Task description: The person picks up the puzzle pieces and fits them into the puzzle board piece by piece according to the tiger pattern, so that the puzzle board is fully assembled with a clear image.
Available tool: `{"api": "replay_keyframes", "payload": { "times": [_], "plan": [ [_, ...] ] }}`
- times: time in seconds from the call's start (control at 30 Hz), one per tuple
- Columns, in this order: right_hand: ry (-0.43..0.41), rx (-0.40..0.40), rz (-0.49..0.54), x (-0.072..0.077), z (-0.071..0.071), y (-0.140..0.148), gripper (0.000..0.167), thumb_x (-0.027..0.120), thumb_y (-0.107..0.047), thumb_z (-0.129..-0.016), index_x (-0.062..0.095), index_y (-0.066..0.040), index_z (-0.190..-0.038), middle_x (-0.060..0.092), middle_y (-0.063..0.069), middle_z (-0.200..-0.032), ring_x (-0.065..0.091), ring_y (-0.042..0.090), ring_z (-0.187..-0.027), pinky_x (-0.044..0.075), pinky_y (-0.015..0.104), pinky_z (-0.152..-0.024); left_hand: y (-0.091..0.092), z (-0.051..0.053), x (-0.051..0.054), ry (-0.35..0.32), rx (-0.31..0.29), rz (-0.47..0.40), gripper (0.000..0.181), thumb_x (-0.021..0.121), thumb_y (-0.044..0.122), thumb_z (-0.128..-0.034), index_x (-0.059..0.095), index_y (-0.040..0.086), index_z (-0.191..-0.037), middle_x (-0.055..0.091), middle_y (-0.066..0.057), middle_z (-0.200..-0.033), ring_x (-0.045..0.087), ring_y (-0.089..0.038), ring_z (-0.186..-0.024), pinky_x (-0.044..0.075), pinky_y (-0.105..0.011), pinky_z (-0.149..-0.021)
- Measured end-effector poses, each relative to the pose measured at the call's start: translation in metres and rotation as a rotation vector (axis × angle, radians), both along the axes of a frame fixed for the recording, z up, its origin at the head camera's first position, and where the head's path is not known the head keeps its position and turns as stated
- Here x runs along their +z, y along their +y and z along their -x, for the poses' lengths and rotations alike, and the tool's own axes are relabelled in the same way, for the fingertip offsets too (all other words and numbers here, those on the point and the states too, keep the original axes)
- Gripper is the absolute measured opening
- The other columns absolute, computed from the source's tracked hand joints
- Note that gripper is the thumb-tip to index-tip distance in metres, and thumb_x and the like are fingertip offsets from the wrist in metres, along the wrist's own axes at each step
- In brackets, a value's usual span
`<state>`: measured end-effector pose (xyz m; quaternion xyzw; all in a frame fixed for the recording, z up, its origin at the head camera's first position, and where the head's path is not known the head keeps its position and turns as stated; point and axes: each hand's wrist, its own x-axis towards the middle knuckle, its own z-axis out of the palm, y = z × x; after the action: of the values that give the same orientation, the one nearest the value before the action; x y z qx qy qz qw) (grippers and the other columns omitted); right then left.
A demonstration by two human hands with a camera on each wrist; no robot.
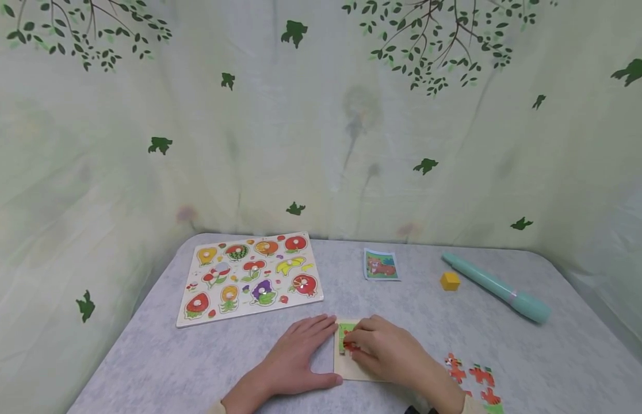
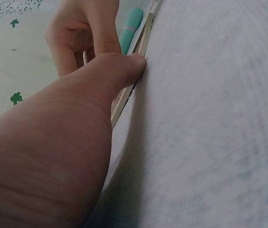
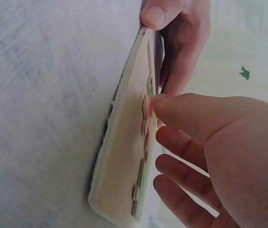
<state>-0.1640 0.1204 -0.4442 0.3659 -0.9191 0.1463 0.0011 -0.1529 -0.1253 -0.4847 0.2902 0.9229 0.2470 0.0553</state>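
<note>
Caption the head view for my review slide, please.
The left hand touches a small puzzle board while the right hand pinches a red piece; loose pieces lie nearby.

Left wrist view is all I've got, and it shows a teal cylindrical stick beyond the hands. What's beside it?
Observer: A small yellow cube sits near the narrower end of that stick.
Operator: The left thumb blocks the right hand's fingertips. Are they holding anything?
Observer: Yes, a flat red puzzle piece, pinched over the pale wooden square board.
Operator: Any other loose pieces?
Observer: Several red-and-green jigsaw pieces lie beside the right forearm.
</note>
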Motion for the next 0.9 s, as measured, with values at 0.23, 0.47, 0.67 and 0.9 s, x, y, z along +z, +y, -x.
{"api": "replay_keyframes", "payload": {
  "times": [0.23, 0.47, 0.67, 0.9],
  "plan": [
    [0.034, 0.015, 0.036, 0.002, -0.004, 0.010, 0.015, 0.075, -0.022, -0.094, 0.079, -0.024, -0.108, 0.070, -0.014, -0.105, 0.062, 0.008, -0.103, 0.059, 0.031, -0.087, 0.000, 0.001, -0.002, 0.025, -0.003, 0.011, 0.093, 0.060, 0.077, -0.0868, 0.043, 0.020, -0.159, 0.037, 0.007, -0.166, 0.032, -0.019, -0.154, 0.030, -0.054, -0.123],
    [-0.020, -0.006, 0.063, 0.005, -0.008, 0.019, 0.014, 0.076, -0.021, -0.093, 0.078, -0.027, -0.105, 0.069, -0.018, -0.105, 0.062, 0.008, -0.104, 0.057, 0.035, -0.092, 0.000, 0.000, -0.003, 0.036, 0.000, 0.016, 0.094, 0.061, 0.077, -0.0864, 0.043, 0.020, -0.158, 0.037, 0.006, -0.165, 0.032, -0.019, -0.154, 0.030, -0.054, -0.123],
    [-0.060, -0.044, 0.056, 0.006, -0.010, 0.026, 0.018, 0.077, -0.026, -0.093, 0.076, -0.023, -0.111, 0.070, -0.016, -0.108, 0.062, 0.009, -0.106, 0.057, 0.037, -0.094, 0.001, 0.000, -0.002, 0.048, 0.001, 0.022, 0.094, 0.061, 0.077, -0.0863, 0.044, 0.019, -0.158, 0.038, 0.006, -0.165, 0.033, -0.019, -0.153, 0.030, -0.053, -0.123],
    [-0.100, -0.104, 0.049, 0.006, -0.014, 0.033, 0.022, 0.078, -0.030, -0.093, 0.075, -0.024, -0.114, 0.068, -0.017, -0.106, 0.060, 0.003, -0.097, 0.058, 0.033, -0.086, 0.001, 0.000, -0.003, 0.056, 0.005, 0.022, 0.093, 0.061, 0.077, -0.0860, 0.044, 0.020, -0.158, 0.038, 0.006, -0.165, 0.033, -0.019, -0.153, 0.031, -0.053, -0.122]
  ]
}}
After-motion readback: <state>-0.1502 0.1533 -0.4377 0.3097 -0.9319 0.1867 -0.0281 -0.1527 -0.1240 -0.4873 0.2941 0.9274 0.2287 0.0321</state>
